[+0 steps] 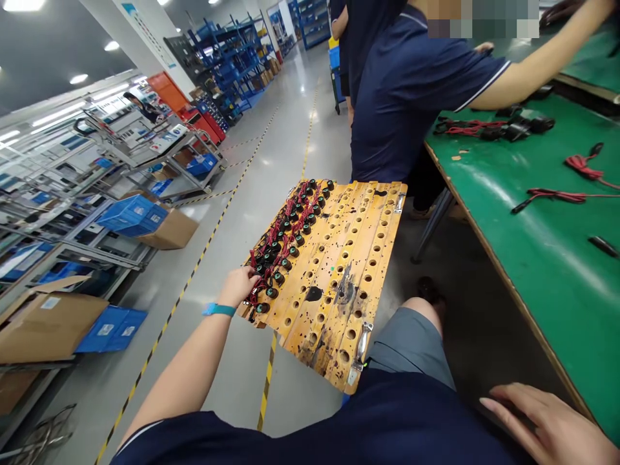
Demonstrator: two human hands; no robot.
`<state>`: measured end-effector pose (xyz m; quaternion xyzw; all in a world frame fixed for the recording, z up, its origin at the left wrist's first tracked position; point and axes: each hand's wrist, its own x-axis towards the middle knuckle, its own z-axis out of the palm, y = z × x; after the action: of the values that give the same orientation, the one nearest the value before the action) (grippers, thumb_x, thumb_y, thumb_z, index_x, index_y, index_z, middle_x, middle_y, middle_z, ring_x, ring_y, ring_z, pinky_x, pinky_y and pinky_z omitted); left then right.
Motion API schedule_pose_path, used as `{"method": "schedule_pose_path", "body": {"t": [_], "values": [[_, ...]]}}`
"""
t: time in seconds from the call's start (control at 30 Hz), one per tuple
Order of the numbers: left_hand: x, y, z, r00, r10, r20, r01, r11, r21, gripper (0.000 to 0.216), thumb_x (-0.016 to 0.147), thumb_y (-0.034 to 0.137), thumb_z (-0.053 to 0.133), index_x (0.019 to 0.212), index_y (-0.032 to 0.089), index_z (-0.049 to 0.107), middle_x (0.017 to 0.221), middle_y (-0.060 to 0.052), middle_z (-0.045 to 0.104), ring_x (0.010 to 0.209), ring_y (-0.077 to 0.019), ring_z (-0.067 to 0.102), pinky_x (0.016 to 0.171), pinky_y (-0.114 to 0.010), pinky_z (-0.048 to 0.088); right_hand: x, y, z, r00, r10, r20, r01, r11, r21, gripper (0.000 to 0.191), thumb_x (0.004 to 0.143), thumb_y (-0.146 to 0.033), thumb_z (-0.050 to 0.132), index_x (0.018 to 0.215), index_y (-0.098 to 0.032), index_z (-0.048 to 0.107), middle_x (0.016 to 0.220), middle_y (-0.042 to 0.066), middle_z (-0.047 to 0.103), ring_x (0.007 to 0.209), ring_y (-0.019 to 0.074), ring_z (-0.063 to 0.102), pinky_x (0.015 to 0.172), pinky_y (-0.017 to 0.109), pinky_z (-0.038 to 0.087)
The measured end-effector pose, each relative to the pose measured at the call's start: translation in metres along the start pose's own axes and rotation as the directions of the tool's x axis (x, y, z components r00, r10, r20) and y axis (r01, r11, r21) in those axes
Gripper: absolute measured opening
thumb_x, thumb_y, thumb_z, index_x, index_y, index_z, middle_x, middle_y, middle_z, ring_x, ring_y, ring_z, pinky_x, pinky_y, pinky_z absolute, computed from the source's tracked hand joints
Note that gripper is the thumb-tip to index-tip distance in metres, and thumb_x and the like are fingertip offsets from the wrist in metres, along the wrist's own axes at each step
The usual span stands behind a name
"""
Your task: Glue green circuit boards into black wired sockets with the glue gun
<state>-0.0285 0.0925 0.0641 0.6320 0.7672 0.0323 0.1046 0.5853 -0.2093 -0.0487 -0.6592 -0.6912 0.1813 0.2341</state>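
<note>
My left hand (240, 287), with a teal band at the wrist, reaches to the near left edge of a yellow wooden board (334, 258) drilled with rows of holes. Its fingers are curled against black round parts with red wires (271, 255), which stand in rows along the board's left side. What the fingertips grip, if anything, is hidden. At the lower right, my right hand (547, 420) hangs near the edge of the green table (557, 271), fingers stretched out and holding nothing. The board has metal handles (362, 345) on its right side.
A co-worker in a dark blue shirt (402, 97) leans over the green table just beyond the board. Red-and-black cable bundles (552, 197) lie on that table. Carts with blue bins (133, 216) and cardboard boxes (48, 320) stand to the left, past a striped floor line (194, 271).
</note>
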Motion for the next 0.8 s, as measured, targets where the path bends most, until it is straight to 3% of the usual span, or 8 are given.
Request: {"method": "schedule_pose_path", "body": {"t": [0.1, 0.17, 0.33, 0.53, 0.8], "values": [[0.02, 0.007, 0.008, 0.988, 0.046, 0.15, -0.067, 0.988, 0.138, 0.032, 0.097, 0.036, 0.065, 0.123, 0.017, 0.065, 0.126, -0.01, 0.066, 0.109, -0.0243, 0.066, 0.093, -0.046, 0.057, -0.003, 0.006, 0.002, 0.992, -0.051, 0.117, 0.055, 0.998, -0.039, 0.036, 0.092, -0.063, 0.058, 0.1, -0.031, 0.074, 0.099, 0.002, 0.077, 0.09, 0.0263, 0.075, 0.079, 0.039, 0.064], [0.028, 0.008, 0.013, 0.975, 0.052, 0.215, -0.097, 0.974, 0.206, 0.034, 0.097, 0.035, 0.065, 0.126, 0.017, 0.063, 0.128, -0.01, 0.065, 0.109, -0.0246, 0.066, 0.092, -0.045, 0.058, -0.004, 0.007, 0.002, 0.991, -0.053, 0.119, 0.06, 0.997, -0.055, 0.036, 0.093, -0.061, 0.057, 0.101, -0.03, 0.074, 0.099, 0.003, 0.077, 0.091, 0.0263, 0.075, 0.079, 0.038, 0.064], [0.036, 0.007, 0.019, 0.957, 0.061, 0.284, -0.149, 0.942, 0.302, 0.035, 0.097, 0.035, 0.065, 0.127, 0.018, 0.062, 0.129, -0.011, 0.064, 0.11, -0.0247, 0.066, 0.092, -0.045, 0.058, -0.001, 0.0, -0.003, 0.989, -0.036, 0.142, 0.045, 0.997, -0.062, 0.034, 0.094, -0.059, 0.057, 0.1, -0.03, 0.074, 0.1, 0.004, 0.077, 0.093, 0.0283, 0.075, 0.081, 0.039, 0.063], [0.037, 0.01, 0.022, 0.972, 0.09, 0.218, -0.161, 0.93, 0.329, 0.034, 0.098, 0.035, 0.064, 0.127, 0.018, 0.063, 0.128, -0.011, 0.065, 0.109, -0.0242, 0.066, 0.091, -0.045, 0.058, 0.004, -0.008, -0.009, 0.989, -0.034, 0.143, 0.037, 0.999, -0.02, 0.039, 0.094, -0.06, 0.058, 0.099, -0.026, 0.076, 0.098, 0.009, 0.076, 0.09, 0.0301, 0.075, 0.079, 0.039, 0.062], [0.032, 0.014, 0.025, 0.995, 0.056, 0.086, -0.077, 0.962, 0.264, 0.034, 0.098, 0.035, 0.064, 0.126, 0.017, 0.063, 0.127, -0.011, 0.065, 0.108, -0.0241, 0.067, 0.091, -0.045, 0.058, 0.006, -0.015, -0.013, 0.985, -0.022, 0.172, 0.024, 1.0, -0.013, 0.036, 0.095, -0.06, 0.057, 0.099, -0.028, 0.074, 0.096, 0.005, 0.076, 0.09, 0.0279, 0.074, 0.078, 0.037, 0.061]]}}
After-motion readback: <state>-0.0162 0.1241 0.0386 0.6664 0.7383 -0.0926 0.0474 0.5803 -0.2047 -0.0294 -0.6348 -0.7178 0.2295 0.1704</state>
